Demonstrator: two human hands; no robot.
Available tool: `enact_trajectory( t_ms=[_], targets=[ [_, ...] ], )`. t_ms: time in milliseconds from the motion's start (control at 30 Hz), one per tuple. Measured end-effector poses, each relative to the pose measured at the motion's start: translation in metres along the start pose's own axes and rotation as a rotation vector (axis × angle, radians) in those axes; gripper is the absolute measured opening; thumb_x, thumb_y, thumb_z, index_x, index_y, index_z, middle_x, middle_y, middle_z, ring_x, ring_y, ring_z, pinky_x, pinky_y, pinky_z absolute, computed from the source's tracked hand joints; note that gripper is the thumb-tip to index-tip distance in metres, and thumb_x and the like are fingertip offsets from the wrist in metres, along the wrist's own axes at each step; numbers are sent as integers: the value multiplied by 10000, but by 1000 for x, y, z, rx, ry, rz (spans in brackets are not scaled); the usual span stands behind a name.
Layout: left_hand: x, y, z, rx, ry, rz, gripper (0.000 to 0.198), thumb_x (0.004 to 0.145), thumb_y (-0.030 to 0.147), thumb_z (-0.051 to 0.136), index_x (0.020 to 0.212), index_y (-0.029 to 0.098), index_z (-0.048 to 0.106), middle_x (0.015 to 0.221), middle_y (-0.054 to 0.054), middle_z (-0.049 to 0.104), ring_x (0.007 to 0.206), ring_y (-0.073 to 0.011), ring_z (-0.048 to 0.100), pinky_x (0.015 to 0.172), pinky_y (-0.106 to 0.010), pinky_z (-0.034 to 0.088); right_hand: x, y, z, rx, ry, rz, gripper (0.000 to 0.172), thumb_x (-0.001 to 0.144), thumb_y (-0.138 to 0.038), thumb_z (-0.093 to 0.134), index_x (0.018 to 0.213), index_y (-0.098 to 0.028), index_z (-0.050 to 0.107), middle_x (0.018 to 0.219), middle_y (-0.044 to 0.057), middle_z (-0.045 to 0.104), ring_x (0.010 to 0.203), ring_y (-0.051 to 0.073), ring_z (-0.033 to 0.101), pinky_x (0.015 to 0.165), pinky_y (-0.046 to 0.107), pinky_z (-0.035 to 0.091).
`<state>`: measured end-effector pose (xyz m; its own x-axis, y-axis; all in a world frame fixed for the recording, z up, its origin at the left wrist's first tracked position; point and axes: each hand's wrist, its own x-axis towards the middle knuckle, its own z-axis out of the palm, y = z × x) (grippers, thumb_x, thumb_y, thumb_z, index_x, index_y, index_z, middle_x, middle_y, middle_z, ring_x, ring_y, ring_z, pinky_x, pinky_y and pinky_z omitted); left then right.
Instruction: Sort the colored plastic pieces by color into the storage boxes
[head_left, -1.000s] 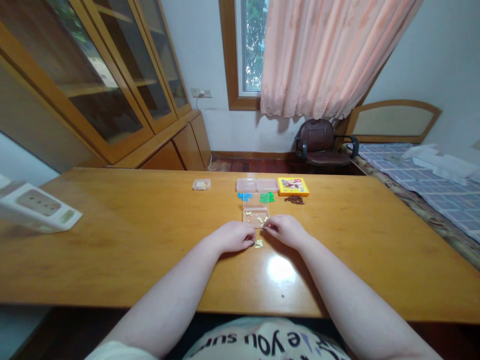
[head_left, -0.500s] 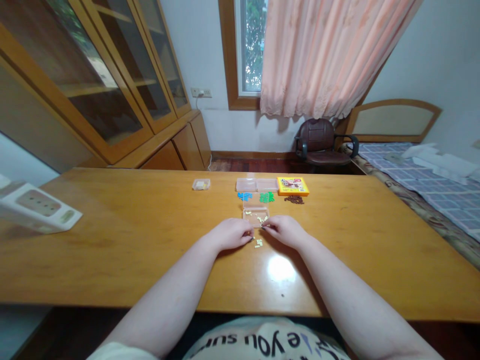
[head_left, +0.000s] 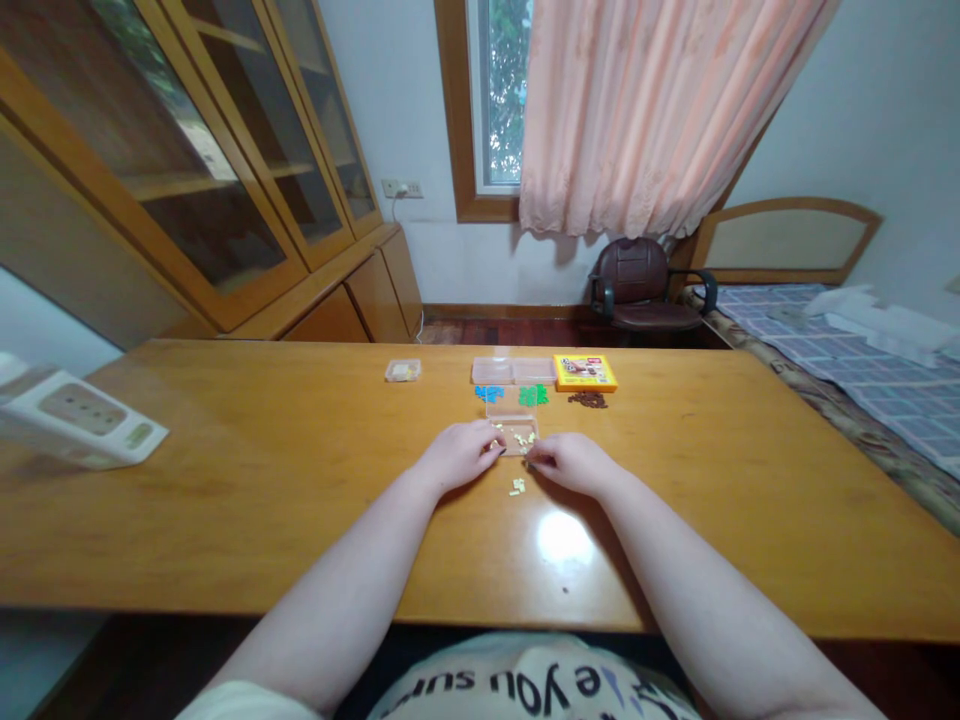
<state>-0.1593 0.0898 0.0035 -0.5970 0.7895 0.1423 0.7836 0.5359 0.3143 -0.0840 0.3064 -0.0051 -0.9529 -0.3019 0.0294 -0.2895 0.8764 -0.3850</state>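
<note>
Small cream-coloured pieces [head_left: 525, 440] lie scattered in a clear plastic box [head_left: 512, 428] near the middle of the counter [head_left: 300, 440], most of those in sight toward its right side. A small cluster of cream pieces [head_left: 517, 487] sits on the bare wood just in front of the box. The left hand [head_left: 463, 455] is at the box's left side, its fingers curled over that part of the rim; whether it pinches a piece cannot be told. The right hand [head_left: 571, 462] rests at the near right corner, thumb and fingertips drawn close together, and anything between them is too small to make out.

Behind the box its transparent lid [head_left: 511, 403] lies open, with a blue heap of pieces [head_left: 490, 394] at its left and a green heap [head_left: 534, 395] at its right. A brown heap [head_left: 588, 400] lies farther right, just in front of a yellow printed box [head_left: 585, 373]. Left of that box is a clear divided tray [head_left: 493, 371]; a smaller clear container [head_left: 403, 370] stands well apart to the left. Beyond the counter are a brown office chair [head_left: 634, 270] and a pink curtain [head_left: 652, 110].
</note>
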Motion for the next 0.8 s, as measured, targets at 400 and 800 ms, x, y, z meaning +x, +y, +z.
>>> enact_trajectory(
  t_ms=[400,800],
  targets=[
    [-2,13,6,-3,-188,208,176,845,256,532,971,275,653,954,4,663,848,-155,611,728,-238,445,2,-3,3,-93,-46,-55,218,841,-243,523,908,-277,728,896,19,729,785,186,654,661,247,413],
    [-1,16,8,23,-228,222,179,835,255,538,942,282,679,936,5,665,836,-161,614,710,-240,445,4,-1,7,28,154,13,176,847,-255,525,833,-200,692,779,42,699,690,141,602,620,221,380]
  ],
)
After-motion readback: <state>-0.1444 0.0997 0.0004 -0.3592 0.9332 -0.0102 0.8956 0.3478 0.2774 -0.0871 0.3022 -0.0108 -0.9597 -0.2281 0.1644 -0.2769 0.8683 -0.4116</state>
